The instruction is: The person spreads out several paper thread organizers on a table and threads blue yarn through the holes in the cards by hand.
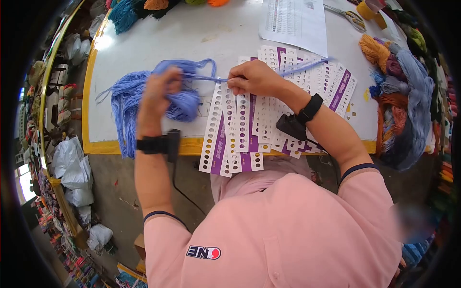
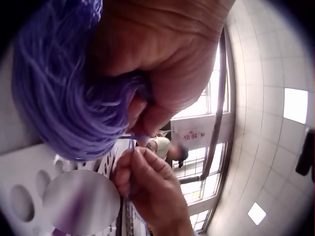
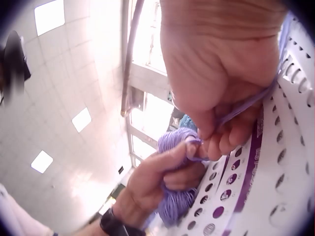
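Note:
A skein of periwinkle-blue yarn [image 1: 128, 96] lies at the left of the table, part of it hanging over the front edge. My left hand [image 1: 160, 93] grips the skein, its yarn bulging beside the palm in the left wrist view. To the right, my right hand [image 1: 254, 78] pinches a strand of the same yarn [image 3: 248, 104] between thumb and curled fingers. The strand spans the short gap between both hands, and its tail runs out past the right hand over white punched cards [image 1: 218, 127] with purple bands.
A printed sheet [image 1: 295, 24] and scissors [image 1: 353, 19] lie at the back right. Multicoloured yarn hanks [image 1: 401, 96] drape over the right edge. More yarn [image 1: 126, 15] sits along the far side. The cards overlap the table's yellow front edge [image 1: 189, 146].

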Demonstrator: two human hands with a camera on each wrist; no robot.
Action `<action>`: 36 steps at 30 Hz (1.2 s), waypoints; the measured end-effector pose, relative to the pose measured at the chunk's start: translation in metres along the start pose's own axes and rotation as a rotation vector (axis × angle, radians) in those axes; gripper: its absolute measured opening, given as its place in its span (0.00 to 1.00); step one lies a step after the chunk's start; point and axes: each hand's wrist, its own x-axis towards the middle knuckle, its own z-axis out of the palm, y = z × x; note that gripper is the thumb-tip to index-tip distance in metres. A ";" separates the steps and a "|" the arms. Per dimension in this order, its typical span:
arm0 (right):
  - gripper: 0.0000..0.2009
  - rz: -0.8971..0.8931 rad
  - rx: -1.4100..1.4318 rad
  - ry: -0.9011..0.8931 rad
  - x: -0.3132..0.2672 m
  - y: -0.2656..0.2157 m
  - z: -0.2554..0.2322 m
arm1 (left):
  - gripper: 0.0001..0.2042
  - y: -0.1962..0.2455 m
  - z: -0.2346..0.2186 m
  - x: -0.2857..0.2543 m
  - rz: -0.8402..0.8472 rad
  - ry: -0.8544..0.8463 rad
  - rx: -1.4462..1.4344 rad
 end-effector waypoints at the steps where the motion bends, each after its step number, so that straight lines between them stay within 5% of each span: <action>1: 0.09 -0.026 -0.041 0.014 0.000 0.000 0.000 | 0.06 0.018 -0.038 0.001 0.034 0.127 -0.175; 2: 0.09 -0.021 -0.050 0.021 -0.001 -0.001 -0.001 | 0.06 0.027 -0.111 0.012 0.097 0.049 -0.543; 4: 0.09 -0.019 -0.061 0.028 -0.002 -0.005 0.000 | 0.07 0.062 -0.140 -0.010 0.430 0.538 -0.467; 7: 0.08 -0.047 -0.159 0.050 -0.002 -0.008 0.004 | 0.10 0.068 -0.124 -0.034 0.495 0.904 0.094; 9: 0.06 -0.075 -0.195 0.041 -0.005 -0.006 0.005 | 0.09 0.035 -0.058 -0.057 0.527 0.454 0.638; 10: 0.06 -0.085 -0.210 0.029 -0.010 -0.006 0.008 | 0.11 0.022 -0.021 -0.073 0.339 0.417 0.941; 11: 0.09 -0.170 -0.299 0.049 -0.019 -0.008 0.009 | 0.12 -0.007 0.009 -0.079 0.683 0.136 0.954; 15: 0.25 -0.390 -0.650 0.046 -0.090 -0.022 0.029 | 0.09 -0.063 0.044 -0.109 0.736 -0.253 1.347; 19: 0.41 -0.359 -0.823 -0.026 -0.127 -0.029 0.052 | 0.06 -0.083 0.055 -0.110 0.884 -0.026 1.514; 23: 0.46 -0.357 -0.824 0.006 -0.129 -0.030 0.070 | 0.07 -0.090 0.082 -0.115 0.884 0.168 1.487; 27: 0.45 -0.372 -0.819 -0.072 -0.137 -0.035 0.081 | 0.10 -0.099 0.097 -0.117 0.835 0.371 1.496; 33: 0.34 -0.572 -0.884 0.142 -0.147 -0.017 0.082 | 0.11 -0.108 0.102 -0.117 0.742 0.496 1.422; 36: 0.29 -0.556 -0.679 0.278 -0.148 -0.019 0.096 | 0.10 -0.103 0.109 -0.117 0.672 0.575 1.273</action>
